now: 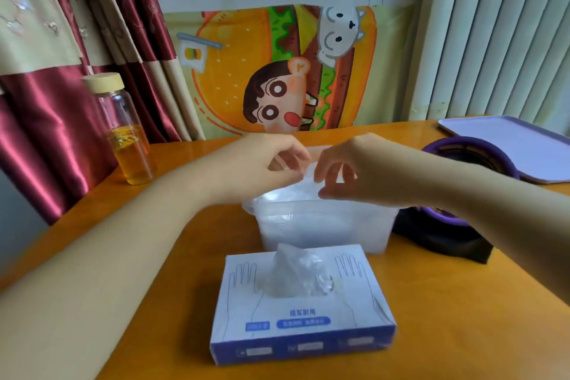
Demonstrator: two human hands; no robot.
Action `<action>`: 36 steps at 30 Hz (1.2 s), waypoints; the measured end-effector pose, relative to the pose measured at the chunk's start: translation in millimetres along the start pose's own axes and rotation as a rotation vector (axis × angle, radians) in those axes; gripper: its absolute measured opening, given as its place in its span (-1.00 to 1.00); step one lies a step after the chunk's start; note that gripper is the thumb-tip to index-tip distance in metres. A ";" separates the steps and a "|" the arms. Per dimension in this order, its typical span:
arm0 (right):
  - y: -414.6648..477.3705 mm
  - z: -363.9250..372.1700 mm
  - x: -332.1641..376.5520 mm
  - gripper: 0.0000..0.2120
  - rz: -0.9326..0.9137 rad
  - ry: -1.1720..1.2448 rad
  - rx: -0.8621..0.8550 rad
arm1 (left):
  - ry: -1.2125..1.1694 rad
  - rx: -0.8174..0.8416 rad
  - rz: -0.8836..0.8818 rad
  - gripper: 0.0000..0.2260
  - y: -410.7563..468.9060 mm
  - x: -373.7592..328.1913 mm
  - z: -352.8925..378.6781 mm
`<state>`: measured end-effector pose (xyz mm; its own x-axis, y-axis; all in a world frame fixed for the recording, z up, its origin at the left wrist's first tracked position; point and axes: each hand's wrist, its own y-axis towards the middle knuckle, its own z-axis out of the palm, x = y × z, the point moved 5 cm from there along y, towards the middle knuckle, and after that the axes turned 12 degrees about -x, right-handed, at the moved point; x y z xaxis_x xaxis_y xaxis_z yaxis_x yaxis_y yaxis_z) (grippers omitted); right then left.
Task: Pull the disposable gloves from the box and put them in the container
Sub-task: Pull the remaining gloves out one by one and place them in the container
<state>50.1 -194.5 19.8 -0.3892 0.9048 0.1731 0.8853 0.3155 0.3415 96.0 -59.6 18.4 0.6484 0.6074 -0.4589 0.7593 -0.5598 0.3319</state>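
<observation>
The glove box point(303, 308) is lying closest to the person, near the middle of the worktop's point(447, 318) front edge, long side facing them. A crumpled clear glove point(297, 271) is poking up through the slot in its top. Bare worktop is stretching away on both sides of the box, wide to the left under the forearm and wide to the right up to the right edge.

Just behind the box, the translucent container point(324, 225) is standing open-topped, its near wall just beside the box's back edge; whether they are touching cannot be told. Its right wall is sitting near a round purple and black object point(462, 160), leaving little room there, while its left side is facing open worktop.

Above the container's mouth, the left hand point(262, 163) and right hand point(348, 170) are meeting. Each grip is pinched together on a thin held glove point(308, 177), whose film is hanging between them down towards the container; motion blur is hiding the finer finger detail.

Farther left, a glass bottle point(126, 133) with amber liquid is standing by the worktop's left edge, well apart from the hands. At the far right corner a lavender tray point(524, 145) is lying flat. Along the far edge a cartoon cloth point(277, 71) is hanging, with a red curtain point(61, 102) to the left.
</observation>
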 end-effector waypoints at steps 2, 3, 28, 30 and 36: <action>-22.3 10.1 16.7 -0.75 -0.020 0.014 0.123 | -0.099 0.004 -0.048 -0.84 -29.9 3.2 -1.3; -33.8 19.4 22.4 -0.71 -0.016 0.005 0.183 | -0.108 0.032 -0.075 -0.83 -45.0 5.8 2.9; -67.4 110.3 1.1 -0.76 0.659 1.142 -0.170 | -0.518 -0.249 -0.454 -0.90 -91.9 59.5 72.0; -66.1 109.5 -3.9 -0.74 0.683 1.161 -0.187 | -0.529 -0.250 -0.484 -0.90 -91.2 60.9 70.9; -66.1 105.9 0.3 -0.63 0.568 0.967 -0.131 | -0.627 -0.236 -0.562 -0.90 -90.4 58.9 70.6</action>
<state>18.4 -184.7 -100.5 -0.0221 0.2880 0.9574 0.9855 -0.1550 0.0694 61.7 -13.0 -96.8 0.0775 0.2975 -0.9516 0.9940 -0.0972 0.0506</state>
